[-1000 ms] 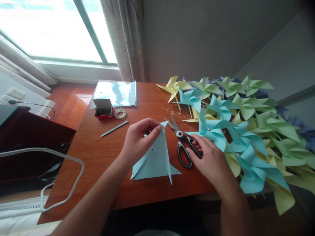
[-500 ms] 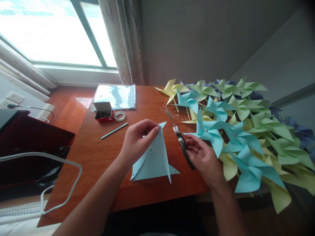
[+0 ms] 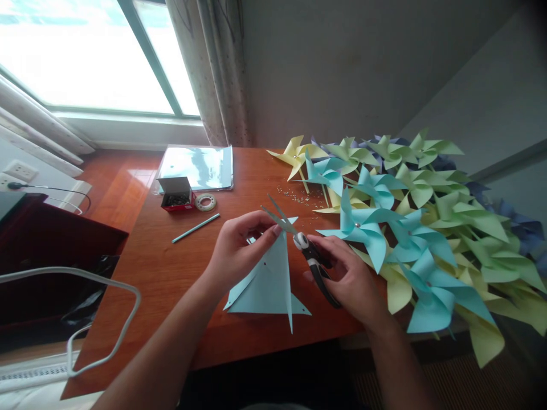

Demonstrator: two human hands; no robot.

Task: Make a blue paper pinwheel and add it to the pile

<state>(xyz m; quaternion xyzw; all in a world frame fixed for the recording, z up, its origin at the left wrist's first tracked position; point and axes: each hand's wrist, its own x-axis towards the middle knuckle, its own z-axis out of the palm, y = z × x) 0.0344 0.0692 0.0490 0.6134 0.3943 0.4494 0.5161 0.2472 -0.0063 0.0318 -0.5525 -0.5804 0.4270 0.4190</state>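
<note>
Head view: left hand [image 3: 239, 247] pinches the folded blue paper [image 3: 267, 282], right hand [image 3: 348, 279] grips part-open scissors [image 3: 305, 250]; finished pinwheels [image 3: 410, 228] heaped at 3 o'clock, this sheet uncut

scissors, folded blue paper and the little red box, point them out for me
scissors [image 3: 314, 263], head view, on the black handle just below the white pivot
folded blue paper [image 3: 269, 282], head view, on the flat middle of the triangle
red box [image 3: 176, 196], head view, on its open top

Pinwheels [image 3: 410, 228], staple box [image 3: 176, 194], tape [image 3: 205, 202], straw [image 3: 196, 227]
</note>
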